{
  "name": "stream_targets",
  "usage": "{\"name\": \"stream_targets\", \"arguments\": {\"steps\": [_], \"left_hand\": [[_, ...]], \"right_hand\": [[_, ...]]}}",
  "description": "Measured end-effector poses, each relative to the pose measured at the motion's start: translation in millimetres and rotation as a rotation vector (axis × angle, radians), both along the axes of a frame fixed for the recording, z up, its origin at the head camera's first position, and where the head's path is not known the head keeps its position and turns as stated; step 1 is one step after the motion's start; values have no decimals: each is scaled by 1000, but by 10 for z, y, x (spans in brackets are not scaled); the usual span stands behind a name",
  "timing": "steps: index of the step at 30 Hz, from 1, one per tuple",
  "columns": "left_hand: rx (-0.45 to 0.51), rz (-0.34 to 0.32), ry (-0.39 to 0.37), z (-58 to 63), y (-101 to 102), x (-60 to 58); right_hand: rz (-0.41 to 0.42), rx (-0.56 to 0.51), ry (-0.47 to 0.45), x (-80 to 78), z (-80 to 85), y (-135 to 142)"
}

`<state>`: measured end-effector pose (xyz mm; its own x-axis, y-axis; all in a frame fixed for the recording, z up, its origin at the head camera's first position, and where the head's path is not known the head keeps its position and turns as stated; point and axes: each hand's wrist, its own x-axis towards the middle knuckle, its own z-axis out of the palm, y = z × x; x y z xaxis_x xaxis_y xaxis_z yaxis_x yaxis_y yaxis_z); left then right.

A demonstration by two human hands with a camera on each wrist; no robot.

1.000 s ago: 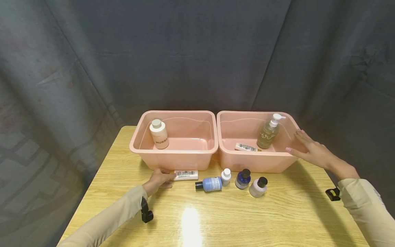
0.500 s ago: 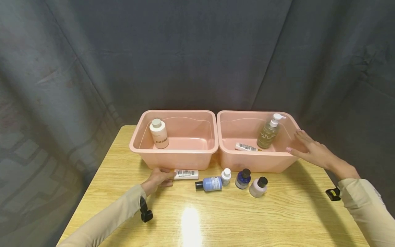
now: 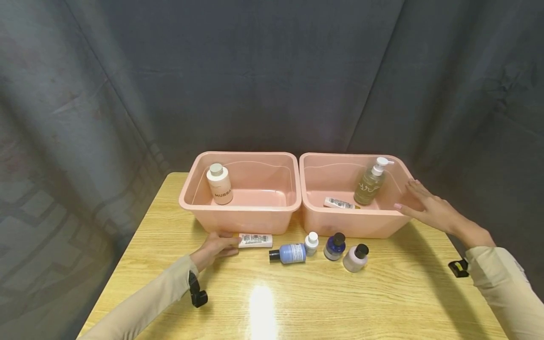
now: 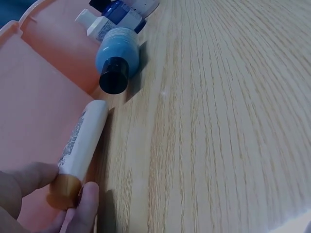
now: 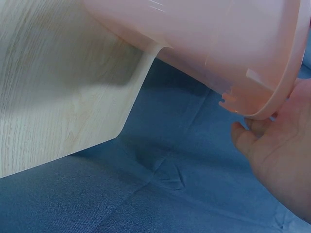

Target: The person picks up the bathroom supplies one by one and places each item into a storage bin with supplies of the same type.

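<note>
My left hand (image 3: 214, 248) pinches the brown cap (image 4: 64, 191) of a white tube (image 3: 255, 240) between thumb and fingers. The tube lies on its side along the front of the left pink bin (image 3: 240, 215), its printed label partly showing. Over at the right end of the right pink bin (image 3: 352, 224), my right hand (image 3: 433, 212) rests on the rim with its fingers extended and thumb spread. Part of those fingers is hidden behind the rim in the right wrist view.
A white bottle (image 3: 219, 185) stands in the left bin; a pump bottle (image 3: 369, 186) and another tube (image 3: 338, 203) are in the right one. Before the bins are a blue bottle (image 3: 292, 253) on its side, a small white bottle (image 3: 311, 245), a dark blue bottle (image 3: 333, 249) and a pale bottle (image 3: 354, 259).
My left wrist has shifted slightly left and lower, the hand staying at the tube's cap. The tube has barely moved. My right hand stays on the bin's rim.
</note>
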<state>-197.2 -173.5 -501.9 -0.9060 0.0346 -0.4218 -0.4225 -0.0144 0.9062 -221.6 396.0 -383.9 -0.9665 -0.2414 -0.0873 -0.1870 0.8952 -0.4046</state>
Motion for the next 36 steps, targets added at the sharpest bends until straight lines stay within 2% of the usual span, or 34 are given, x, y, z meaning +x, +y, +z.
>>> {"name": "stream_targets", "arguments": {"steps": [5,9,15,36], "left_hand": [[76,-51,14,-4,-55,-1],[100,-60,13,0,-69,-7],[117,-37,3,2,-77,-9],[163,-42,-30,43,-82,34]], "right_hand": [[-3,-3,-3,-2,-1,2],[-4,-1,-4,-1,2,2],[7,-6,5,-2,4,7],[3,-11,7,6,0,7]]}}
